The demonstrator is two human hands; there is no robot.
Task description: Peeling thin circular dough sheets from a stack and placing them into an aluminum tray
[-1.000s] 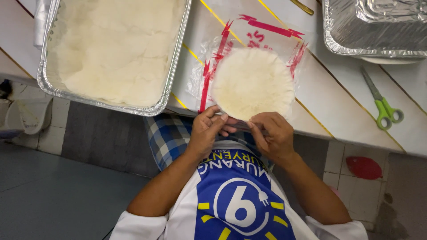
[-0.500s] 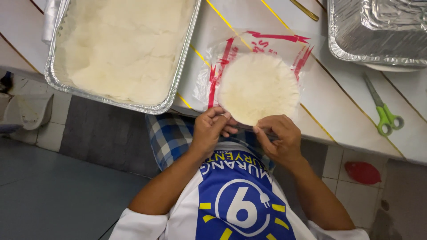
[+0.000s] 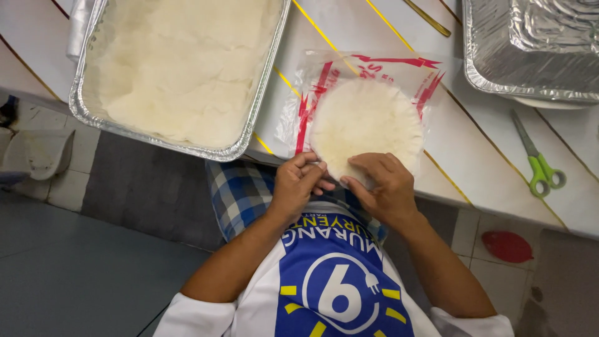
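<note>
Nearby, foil tray (image 3: 84, 109) holds pale dough (image 3: 181, 65)

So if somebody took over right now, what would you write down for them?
Left hand: pinching the near edge of the round flat dough.
Right hand: fingers on the same edge, beside the left.
The dough lies on a clear plastic sheet with red print, at the table edge.
Foil tray of dough: to the left, full.
Green scissors: to the right, untouched.
Dough is flattened; its edge is being worked.
</note>
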